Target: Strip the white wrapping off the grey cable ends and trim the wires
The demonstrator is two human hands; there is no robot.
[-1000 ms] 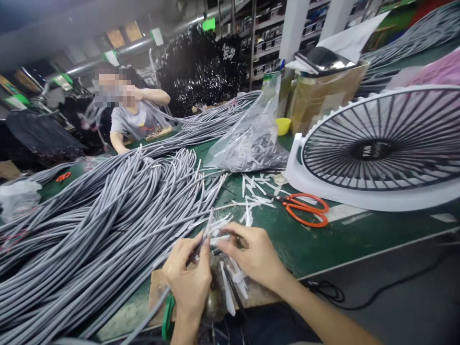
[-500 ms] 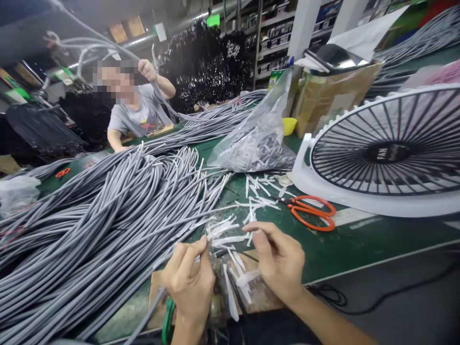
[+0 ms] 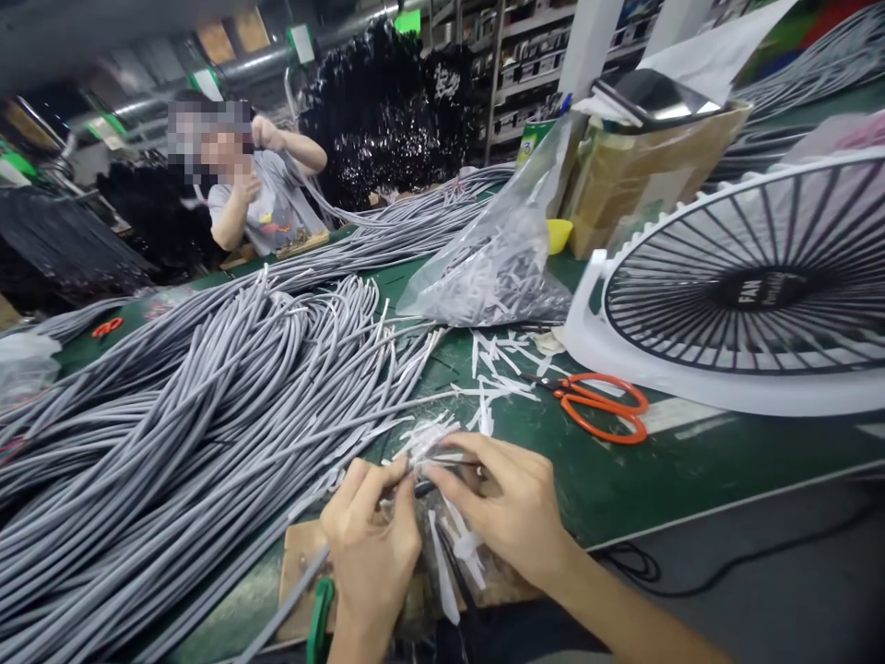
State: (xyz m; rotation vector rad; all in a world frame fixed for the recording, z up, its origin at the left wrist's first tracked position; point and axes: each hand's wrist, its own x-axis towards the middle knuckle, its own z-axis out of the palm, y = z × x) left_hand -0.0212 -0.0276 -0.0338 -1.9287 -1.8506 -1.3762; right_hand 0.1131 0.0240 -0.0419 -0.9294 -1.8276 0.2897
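My left hand (image 3: 373, 530) is closed in a pinch, and a grey cable (image 3: 297, 590) runs up from the lower left into it. Close beside it, my right hand (image 3: 508, 498) has thumb and forefinger brought together at the left fingertips. What lies between the right fingers is too small to make out. White strips (image 3: 432, 438) lie just beyond the fingertips, and more white strips (image 3: 465, 549) rest below on a brown board (image 3: 504, 581). A green-handled tool (image 3: 320, 618) sits left of my left wrist, partly hidden.
A large heap of grey cables (image 3: 207, 406) covers the left side. Orange-handled scissors (image 3: 601, 406) lie right of the hands, near a white fan (image 3: 747, 295). Behind stand a clear bag (image 3: 498, 267) of strips and a cardboard box (image 3: 636, 175). A co-worker (image 3: 269, 198) handles cables across the table.
My right hand has moved left, its fingers closing in at my left fingertips. My left hand has barely shifted. The co-worker's raised cable has come down, and their other hand has lifted.
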